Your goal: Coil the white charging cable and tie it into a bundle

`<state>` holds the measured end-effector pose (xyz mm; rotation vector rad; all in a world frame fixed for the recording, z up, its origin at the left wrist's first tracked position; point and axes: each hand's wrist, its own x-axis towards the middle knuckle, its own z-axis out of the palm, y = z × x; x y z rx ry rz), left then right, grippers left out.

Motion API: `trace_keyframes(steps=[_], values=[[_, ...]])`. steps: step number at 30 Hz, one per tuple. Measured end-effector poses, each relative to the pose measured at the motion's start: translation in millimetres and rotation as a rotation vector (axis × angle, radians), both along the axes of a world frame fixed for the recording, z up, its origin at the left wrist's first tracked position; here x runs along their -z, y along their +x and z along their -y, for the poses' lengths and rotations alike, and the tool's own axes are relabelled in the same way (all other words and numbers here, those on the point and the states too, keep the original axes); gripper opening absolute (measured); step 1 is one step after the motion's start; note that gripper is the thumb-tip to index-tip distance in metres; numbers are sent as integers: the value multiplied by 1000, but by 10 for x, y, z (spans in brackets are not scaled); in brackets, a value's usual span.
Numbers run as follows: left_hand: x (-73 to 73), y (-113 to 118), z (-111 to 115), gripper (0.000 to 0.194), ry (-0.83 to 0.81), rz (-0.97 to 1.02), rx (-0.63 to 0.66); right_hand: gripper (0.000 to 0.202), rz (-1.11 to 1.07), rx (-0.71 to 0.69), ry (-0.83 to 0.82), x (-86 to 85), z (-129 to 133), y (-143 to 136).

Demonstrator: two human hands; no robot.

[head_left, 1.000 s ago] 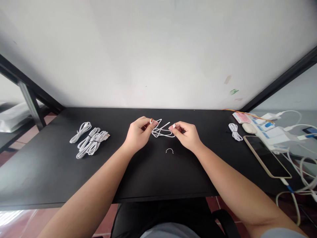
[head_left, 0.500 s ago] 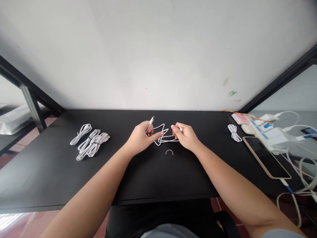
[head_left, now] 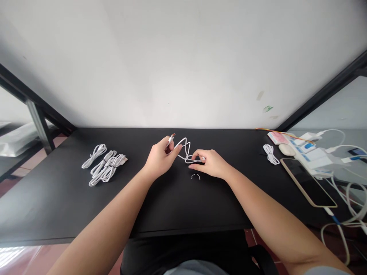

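Note:
A white USB cable (head_left: pixel 186 147) runs in loose bends between my two hands, over the black tabletop. My left hand (head_left: pixel 160 152) is closed around one end, and a plug (head_left: pixel 171 138) with an orange tip sticks up past the thumb. At the other end, my right hand (head_left: pixel 212 162) curls round the cable with a white connector (head_left: pixel 203 158) in its grasp; thumb and index fingertip are apart. Just below the right fingertips lies a short, bent white tie (head_left: pixel 195 176).
Several bundled white cables (head_left: pixel 106 166) lie on the left of the table (head_left: pixel 183 206). To the right are another tied cable (head_left: pixel 270 154), a phone (head_left: pixel 308 183) with a charging lead, a white rounded object (head_left: pixel 287 149) and a power strip (head_left: pixel 299 152) with chargers. A wall rises behind.
My right hand has moved down and slightly left, its thumb and index finger spreading apart. My left hand has shifted a little left, and the cable's bends have changed shape.

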<state>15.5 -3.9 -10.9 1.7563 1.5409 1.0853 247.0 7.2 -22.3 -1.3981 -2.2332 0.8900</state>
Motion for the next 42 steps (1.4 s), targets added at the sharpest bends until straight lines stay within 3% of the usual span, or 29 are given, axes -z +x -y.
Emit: trace_keyframes(steps=[7, 13, 17, 23, 34, 42], values=[[-3, -9, -8, 36, 44, 77, -67, 40, -18, 60, 34, 94, -64, 27], [31, -16, -18, 26, 70, 146, -49, 49, 38, 94, 16, 88, -68, 28], [43, -32, -20, 38, 52, 151, -46, 41, 92, 96, 16, 42, -56, 16], [52, -37, -28, 44, 31, 148, -19, 30, 52, 75, -3, 35, -48, 12], [89, -33, -53, 31, 0, 112, 7, 35, -52, -35, -8, 8, -3, -23], [104, -40, -51, 31, 14, 59, 27, 35, -60, -63, -35, 4, 7, -22]])
